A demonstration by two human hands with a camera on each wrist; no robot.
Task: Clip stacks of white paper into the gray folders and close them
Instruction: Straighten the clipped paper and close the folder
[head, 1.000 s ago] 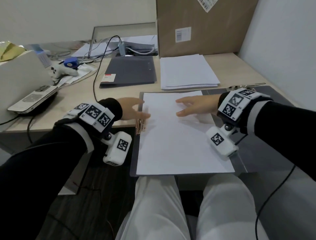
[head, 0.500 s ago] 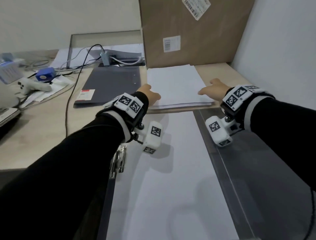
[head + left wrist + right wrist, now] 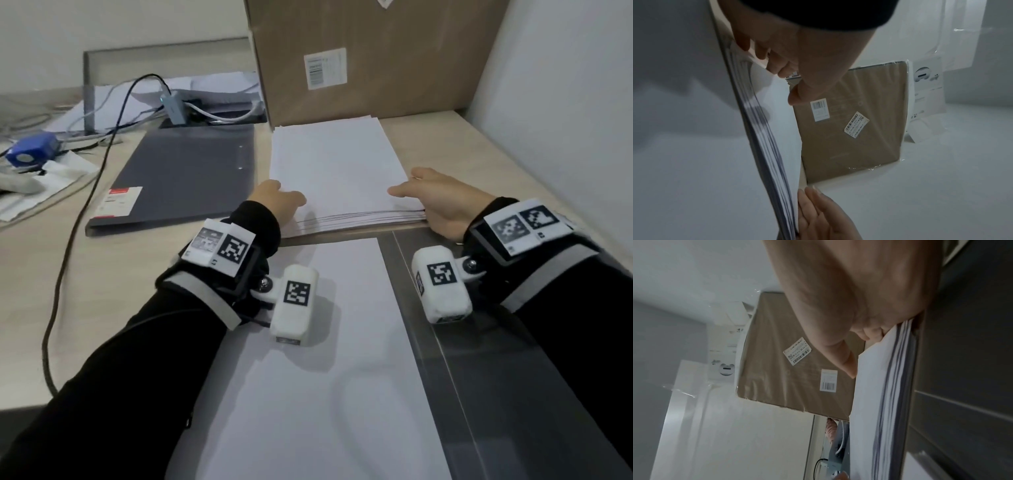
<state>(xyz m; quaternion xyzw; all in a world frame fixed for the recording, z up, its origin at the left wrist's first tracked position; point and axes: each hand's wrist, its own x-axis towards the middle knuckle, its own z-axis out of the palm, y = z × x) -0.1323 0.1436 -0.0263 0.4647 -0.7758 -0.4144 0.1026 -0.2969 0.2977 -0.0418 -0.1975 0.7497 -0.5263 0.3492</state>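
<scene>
A stack of white paper (image 3: 335,171) lies on the desk in front of a cardboard box. My left hand (image 3: 277,202) grips its near left corner, thumb on top and fingers curled under the edge (image 3: 777,78). My right hand (image 3: 435,202) grips the near right corner the same way (image 3: 863,350). The stack's layered edge (image 3: 764,129) shows fanned sheets. Below my wrists an open gray folder (image 3: 513,377) holds white paper (image 3: 308,359) on its left half. A closed gray folder (image 3: 188,174) lies left of the stack.
The tall cardboard box (image 3: 370,58) stands directly behind the stack, and a wall (image 3: 565,85) runs along the right. A black cable (image 3: 72,222) crosses the desk at left, near a blue device (image 3: 30,150) and loose papers at the far left.
Both hands left the sheet in the open folder, reached forward to the paper stack, and now grip its near corners. The head view moved forward with them.
</scene>
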